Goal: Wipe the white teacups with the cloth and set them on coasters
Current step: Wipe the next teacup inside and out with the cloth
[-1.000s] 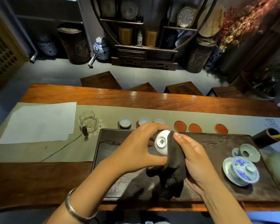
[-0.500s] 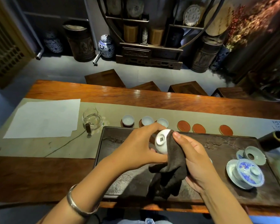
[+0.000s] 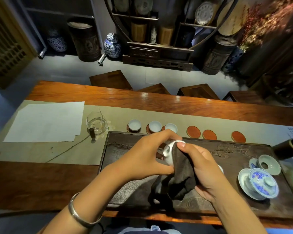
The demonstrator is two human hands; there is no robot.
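Over the dark tea tray [image 3: 125, 191], my left hand [image 3: 145, 154] grips a small white teacup [image 3: 169, 152] on its side, foot toward me. My right hand [image 3: 201, 168] holds a dark brown cloth [image 3: 181, 176] against the cup, thumb pressing the cloth at the rim. The cloth's loose end hangs down to the tray. Beyond the tray, three white teacups [image 3: 134, 124] [image 3: 155, 126] [image 3: 171, 127] sit on red coasters. Three more red coasters [image 3: 193, 132] [image 3: 209, 134] [image 3: 238, 136] lie bare to their right. Part of another white cup [image 3: 220, 168] peeks out behind my right hand.
A blue-and-white lidded gaiwan [image 3: 260, 183] on a saucer and a pale strainer [image 3: 267, 164] stand at the tray's right end. A glass pitcher [image 3: 96, 123] and white paper sheets [image 3: 46, 122] lie on the left of the beige runner [image 3: 41, 152]. Wooden stools stand beyond the table.
The cup has turned in my hands, its foot now facing more to the left. My right thumb has slid up onto the cloth at the rim. The view has shifted slightly.
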